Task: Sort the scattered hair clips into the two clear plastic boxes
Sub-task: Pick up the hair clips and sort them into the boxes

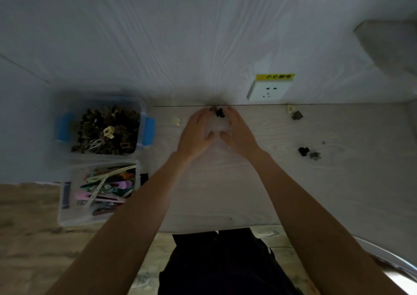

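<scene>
a: what's nearest on the table [225, 193]?

b: the near edge is bare. on the left side, the nearer box [74, 215] holds long flat coloured clips, and the farther box [149, 130] with blue latches holds small dark claw clips.

a: and the hands?

b: both are reaching to the far edge, by the wall. the left hand [196, 134] and right hand [239, 134] are cupped close together, fingers spread, around a small black clip [220, 113] that sits just past their fingertips, between them. neither hand is nearer. whether either hand actually grips it, i cannot tell; it's blurred.

a: long axis?

b: too small to say.

a: what else is left?

b: a pale clip [176, 121] just left of the left hand, a dark pair [308, 152] at the right side, and two more [294, 113] at the far right edge under the wall socket [268, 90]. i'd guess the black one goes to the farther box.
</scene>
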Tool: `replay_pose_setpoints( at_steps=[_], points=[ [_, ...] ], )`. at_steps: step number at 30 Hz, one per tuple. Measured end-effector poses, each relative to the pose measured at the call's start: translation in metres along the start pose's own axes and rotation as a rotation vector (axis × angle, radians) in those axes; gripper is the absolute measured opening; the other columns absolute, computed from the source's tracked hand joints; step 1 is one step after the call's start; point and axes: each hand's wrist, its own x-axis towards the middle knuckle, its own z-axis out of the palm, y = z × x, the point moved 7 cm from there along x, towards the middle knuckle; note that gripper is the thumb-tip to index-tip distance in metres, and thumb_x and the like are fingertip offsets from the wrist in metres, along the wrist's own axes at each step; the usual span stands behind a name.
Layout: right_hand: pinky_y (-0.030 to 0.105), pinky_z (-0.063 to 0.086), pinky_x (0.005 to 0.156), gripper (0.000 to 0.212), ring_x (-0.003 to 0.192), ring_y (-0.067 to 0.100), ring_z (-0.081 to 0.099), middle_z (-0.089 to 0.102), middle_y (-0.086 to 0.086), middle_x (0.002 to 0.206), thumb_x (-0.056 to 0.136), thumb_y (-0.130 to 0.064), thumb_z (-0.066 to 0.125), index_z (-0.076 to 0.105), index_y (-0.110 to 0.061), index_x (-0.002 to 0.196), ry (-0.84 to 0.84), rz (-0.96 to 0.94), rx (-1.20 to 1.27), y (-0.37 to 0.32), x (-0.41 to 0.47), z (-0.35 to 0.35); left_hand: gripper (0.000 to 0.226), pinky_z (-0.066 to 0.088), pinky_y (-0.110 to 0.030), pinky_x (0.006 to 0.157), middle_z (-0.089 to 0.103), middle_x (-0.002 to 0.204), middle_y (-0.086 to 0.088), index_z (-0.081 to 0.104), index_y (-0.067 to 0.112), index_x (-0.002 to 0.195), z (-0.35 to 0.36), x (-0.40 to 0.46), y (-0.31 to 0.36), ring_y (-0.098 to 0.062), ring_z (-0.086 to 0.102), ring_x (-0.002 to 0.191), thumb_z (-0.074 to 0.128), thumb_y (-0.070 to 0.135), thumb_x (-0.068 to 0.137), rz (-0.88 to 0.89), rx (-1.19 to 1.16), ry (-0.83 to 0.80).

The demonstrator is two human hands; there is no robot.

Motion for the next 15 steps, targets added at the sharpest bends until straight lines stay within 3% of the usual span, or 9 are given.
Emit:
replay_pose_setpoints(
  at_steps=[3, 6, 8, 10, 13, 15],
  points=[
    [0.042, 0.028, 0.112, 0.067, 0.136, 0.030, 0.028, 0.029, 0.017, 0.147, 0.077, -0.015, 0.055, 0.033, -0.008, 0.140, 0.079, -0.007, 0.004, 0.006, -0.002, -0.006, 0.052, 0.036, -0.030, 0.105, 0.050, 0.134, -0.009, 0.050, 0.014, 0.128, -0.010, -0.009, 0.016, -0.019, 0.038, 0.123, 0.062, 0.010, 0.078, 0.095, 0.061, 0.205],
    [0.037, 0.026, 0.106, 0.070, 0.128, 0.034, 0.034, 0.036, 0.016, 0.141, 0.076, -0.023, 0.058, 0.033, -0.011, 0.140, 0.187, 0.070, -0.181, 0.013, -0.003, -0.018, 0.067, 0.028, -0.037, 0.109, 0.036, 0.144, -0.011, 0.040, 0.017, 0.136, -0.025, -0.015, -0.002, -0.026, 0.029, 0.130, 0.066, 0.020, 0.074, -0.094, 0.173, 0.305],
    [0.038, 0.031, 0.101, 0.080, 0.122, 0.034, 0.033, 0.033, 0.012, 0.141, 0.076, -0.025, 0.065, 0.023, -0.016, 0.144, 0.129, 0.149, -0.244, 0.015, 0.000, -0.017, 0.087, 0.020, -0.043, 0.112, 0.019, 0.151, -0.011, 0.022, 0.021, 0.144, -0.024, -0.014, -0.026, -0.031, 0.017, 0.136, 0.069, 0.034, 0.073, -0.351, 0.192, 0.198],
    [0.041, 0.039, 0.095, 0.087, 0.119, 0.034, 0.032, 0.029, 0.009, 0.143, 0.074, -0.026, 0.069, 0.019, -0.020, 0.145, 0.047, 0.138, -0.312, 0.007, 0.008, -0.013, 0.099, 0.019, -0.045, 0.111, 0.016, 0.150, -0.012, 0.011, 0.022, 0.146, -0.018, -0.012, -0.039, -0.033, 0.015, 0.136, 0.071, 0.042, 0.071, -0.482, 0.139, 0.071],
    [0.045, 0.042, 0.094, 0.090, 0.121, 0.034, 0.031, 0.022, 0.004, 0.151, 0.072, -0.028, 0.072, 0.019, -0.023, 0.145, -0.128, 0.024, -0.380, -0.006, 0.025, -0.001, 0.111, 0.018, -0.041, 0.112, 0.016, 0.147, -0.014, 0.000, 0.021, 0.147, -0.004, 0.000, -0.033, -0.033, 0.015, 0.134, 0.076, 0.043, 0.068, -0.390, -0.011, -0.103],
    [0.045, 0.041, 0.095, 0.089, 0.121, 0.034, 0.033, 0.025, 0.005, 0.150, 0.072, -0.026, 0.072, 0.020, -0.022, 0.145, -0.216, -0.030, -0.380, -0.010, 0.031, 0.006, 0.117, 0.015, -0.038, 0.112, 0.016, 0.146, -0.015, -0.004, 0.018, 0.147, 0.006, 0.007, -0.021, -0.032, 0.016, 0.134, 0.077, 0.043, 0.067, -0.293, 0.008, -0.220]
  ],
)
